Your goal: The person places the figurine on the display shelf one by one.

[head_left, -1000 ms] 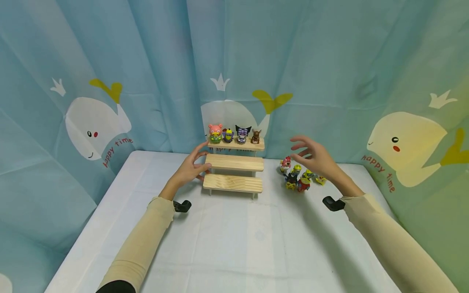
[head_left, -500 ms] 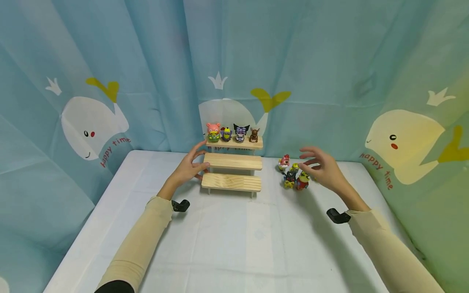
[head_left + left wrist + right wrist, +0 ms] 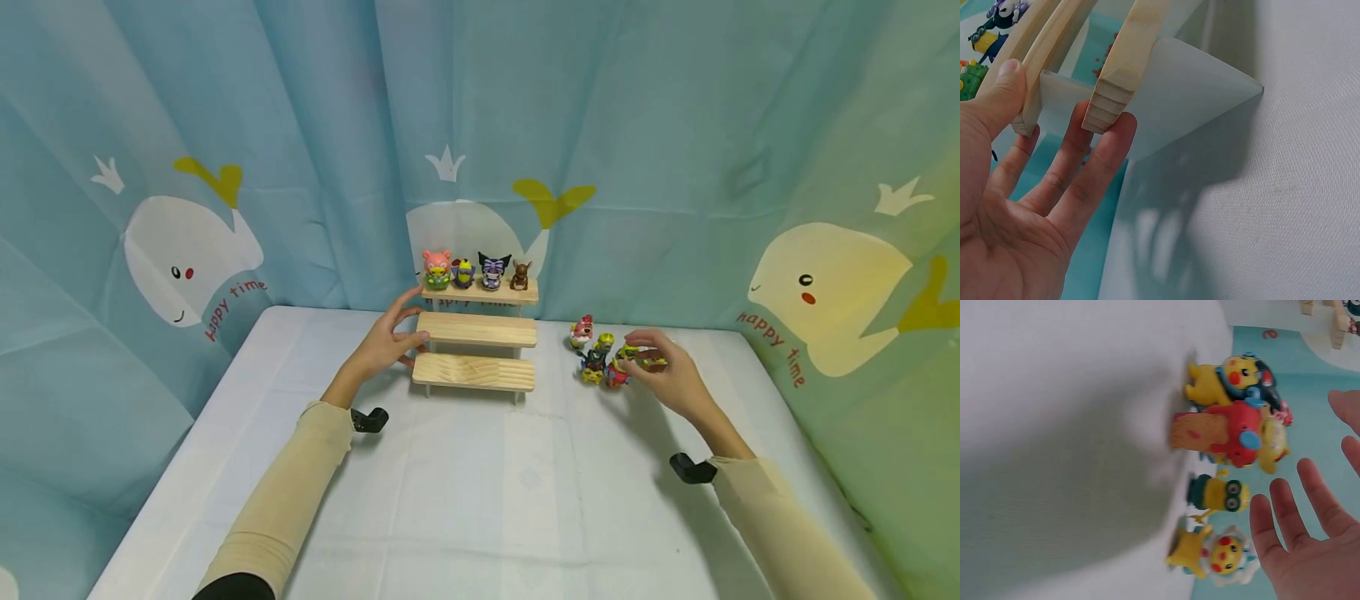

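My left hand (image 3: 382,342) holds the left end of a three-tier wooden display shelf (image 3: 474,371). In the left wrist view, the thumb lies on one board (image 3: 1063,47) and the fingertips touch the undersides of the board ends. My right hand (image 3: 670,377) is over a cluster of small toy figurines, with nothing between its fingers. Seen from the right wrist, its relaxed fingers are beside a minion figurine (image 3: 1215,494) and a yellow figurine with a white petal-like collar (image 3: 1225,555). A red-hooded figurine (image 3: 1241,432) and a yellow one with a dark cape (image 3: 1210,386) stand close by.
Along the top tier stand a pink-headed figurine (image 3: 437,271), a purple-and-yellow one (image 3: 463,273), a black-eared one (image 3: 494,272) and a brown one (image 3: 521,276). A red-topped figurine (image 3: 581,332) is at the cluster's back left. A whale-print curtain (image 3: 645,125) surrounds the white-covered table (image 3: 465,483).
My right hand has moved right, then lowered toward the right side of the figurine cluster. My left hand keeps its hold on the shelf.
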`<act>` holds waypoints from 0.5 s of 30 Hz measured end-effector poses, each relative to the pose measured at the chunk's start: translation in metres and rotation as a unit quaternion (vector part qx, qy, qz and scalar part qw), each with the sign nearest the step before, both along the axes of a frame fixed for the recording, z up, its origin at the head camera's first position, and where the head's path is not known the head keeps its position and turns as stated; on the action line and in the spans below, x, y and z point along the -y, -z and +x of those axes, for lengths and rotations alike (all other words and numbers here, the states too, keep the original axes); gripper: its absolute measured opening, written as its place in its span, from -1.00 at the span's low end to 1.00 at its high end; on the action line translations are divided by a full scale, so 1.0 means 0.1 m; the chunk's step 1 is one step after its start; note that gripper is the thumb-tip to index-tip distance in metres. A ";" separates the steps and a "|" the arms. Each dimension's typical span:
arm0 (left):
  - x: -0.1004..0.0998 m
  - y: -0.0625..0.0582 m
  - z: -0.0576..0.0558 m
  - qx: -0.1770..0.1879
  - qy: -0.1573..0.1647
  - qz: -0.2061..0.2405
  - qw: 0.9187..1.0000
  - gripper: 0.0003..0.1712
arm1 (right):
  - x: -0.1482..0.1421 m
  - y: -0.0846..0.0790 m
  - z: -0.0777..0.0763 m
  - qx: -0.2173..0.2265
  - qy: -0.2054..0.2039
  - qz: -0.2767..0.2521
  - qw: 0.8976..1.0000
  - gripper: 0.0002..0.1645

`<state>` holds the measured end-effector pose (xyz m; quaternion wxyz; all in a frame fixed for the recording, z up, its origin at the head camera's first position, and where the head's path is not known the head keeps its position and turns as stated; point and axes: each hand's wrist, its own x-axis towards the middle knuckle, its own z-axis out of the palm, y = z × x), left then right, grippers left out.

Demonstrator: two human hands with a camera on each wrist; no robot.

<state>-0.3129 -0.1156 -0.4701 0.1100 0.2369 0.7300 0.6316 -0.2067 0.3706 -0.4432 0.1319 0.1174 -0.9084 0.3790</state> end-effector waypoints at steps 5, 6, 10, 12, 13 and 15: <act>0.01 0.00 0.00 -0.002 -0.001 0.000 1.000 -0.08 | -0.03 0.11 0.01 0.017 -0.003 -0.010 1.000 -0.49; 0.01 0.01 0.00 -0.003 0.000 -0.001 1.000 -0.08 | -0.04 0.13 0.01 0.022 -0.005 -0.013 1.000 -0.48; 0.01 0.00 0.00 -0.002 0.000 -0.001 1.000 -0.08 | -0.07 0.19 0.02 0.042 -0.024 -0.029 0.998 -0.43; 0.01 0.00 0.00 -0.001 0.000 0.000 1.000 -0.09 | -0.08 0.23 0.02 0.051 -0.034 -0.037 0.997 -0.40; 0.01 0.00 0.00 0.000 -0.002 0.000 1.000 -0.09 | -0.08 0.24 0.02 0.054 -0.038 -0.038 0.997 -0.38; 0.01 0.01 -0.01 0.001 -0.002 -0.003 1.000 -0.09 | -0.09 0.26 0.02 0.061 -0.041 -0.037 0.997 -0.37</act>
